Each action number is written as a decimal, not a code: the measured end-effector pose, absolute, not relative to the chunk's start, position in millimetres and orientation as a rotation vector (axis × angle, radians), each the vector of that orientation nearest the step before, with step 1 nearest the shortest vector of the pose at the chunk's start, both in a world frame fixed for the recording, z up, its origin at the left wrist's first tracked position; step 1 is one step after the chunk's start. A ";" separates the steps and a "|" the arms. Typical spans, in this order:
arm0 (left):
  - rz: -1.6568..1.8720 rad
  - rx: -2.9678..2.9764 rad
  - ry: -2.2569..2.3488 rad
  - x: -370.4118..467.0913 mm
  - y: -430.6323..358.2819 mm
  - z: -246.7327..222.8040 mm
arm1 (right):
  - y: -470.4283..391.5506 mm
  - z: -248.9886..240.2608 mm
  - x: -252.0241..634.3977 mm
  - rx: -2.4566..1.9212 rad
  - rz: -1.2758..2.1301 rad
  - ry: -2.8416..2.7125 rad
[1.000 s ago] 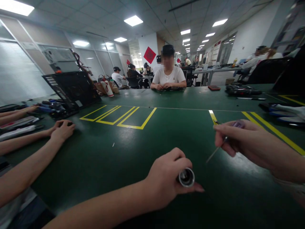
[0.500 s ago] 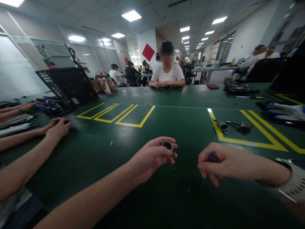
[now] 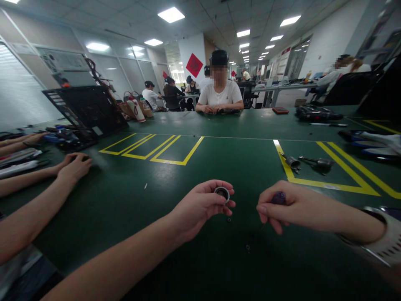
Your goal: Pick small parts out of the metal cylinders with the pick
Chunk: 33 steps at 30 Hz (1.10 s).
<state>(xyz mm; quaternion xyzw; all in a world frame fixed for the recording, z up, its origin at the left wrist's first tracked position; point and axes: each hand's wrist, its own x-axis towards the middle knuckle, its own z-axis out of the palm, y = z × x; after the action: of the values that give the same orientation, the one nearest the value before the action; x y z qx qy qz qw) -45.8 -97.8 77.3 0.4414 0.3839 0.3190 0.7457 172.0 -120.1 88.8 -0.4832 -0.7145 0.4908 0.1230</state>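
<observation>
My left hand [image 3: 200, 205] is closed around a round metal cup-like part [image 3: 222, 194], its open ring-shaped end facing up toward me between thumb and fingers. To the right, my right hand [image 3: 282, 205] wraps around a screwdriver [image 3: 278, 198]; its dark purple handle end shows above the fist, and a thin dark tip points down below the fingers. The two hands are apart. On the table under and between them lie a small nut-like piece [image 3: 229, 219] and another small ring-like piece [image 3: 247, 247].
A green table [image 3: 175, 192] carries yellow tape outlines. Two metal parts with shafts, one a cup shape [image 3: 293, 162] and one darker [image 3: 321, 164], lie at the right, small bits beside them. A co-worker's hands [image 3: 73, 165] rest at left; another person [image 3: 219, 94] sits opposite.
My right hand has shifted slightly up and left with the screwdriver, toward my left hand. The metal part in my left hand has moved a little right and down.
</observation>
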 end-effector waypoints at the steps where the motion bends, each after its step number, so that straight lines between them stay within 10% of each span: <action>1: 0.696 0.970 0.842 -45.8 -97.8 77.0 | -120.1 89.0 171.6 -1.414 1.426 -2.089; 33: 0.604 1.245 0.933 -23.2 -112.3 51.8 | -111.0 85.5 175.2 -1.418 1.279 -2.102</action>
<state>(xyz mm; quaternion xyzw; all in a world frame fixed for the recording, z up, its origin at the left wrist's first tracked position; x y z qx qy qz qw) -23.2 -112.3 51.8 0.5526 0.4141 0.2683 0.6717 175.2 -111.0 85.5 -0.4935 -0.7319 0.4453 0.1502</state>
